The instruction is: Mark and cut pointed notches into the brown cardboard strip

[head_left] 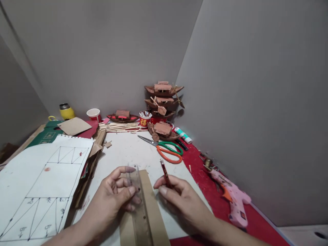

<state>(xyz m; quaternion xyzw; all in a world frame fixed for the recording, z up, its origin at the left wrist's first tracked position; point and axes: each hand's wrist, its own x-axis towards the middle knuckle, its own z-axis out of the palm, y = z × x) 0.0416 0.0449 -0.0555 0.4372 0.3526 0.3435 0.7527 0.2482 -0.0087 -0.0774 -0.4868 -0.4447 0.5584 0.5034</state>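
Observation:
My left hand (pixel 116 191) holds a clear plastic ruler (pixel 141 208) by its far end, thumb on top and fingers beneath. The ruler lies lengthwise above a strip of brown cardboard (pixel 151 191); whether it touches the cardboard I cannot tell. To the right of the strip, my right hand (pixel 179 198) is closed around a dark red pencil (pixel 165 173), which points upward at its visible end. The pencil's lower end is hidden by the hand. Beyond both hands, scissors (pixel 167 148) with one green and one orange handle lie on the white sheet (pixel 123 147).
A sketch pad with a line drawing (pixel 51 177) lies at left on stacked cardboard. Wooden model boats (pixel 164 90), thin sticks (pixel 120 127), a red paper cup (pixel 145 119) and a yellow jar (pixel 66 111) stand behind. A pink glue gun (pixel 230 194) and glue tube (pixel 183 135) lie at right.

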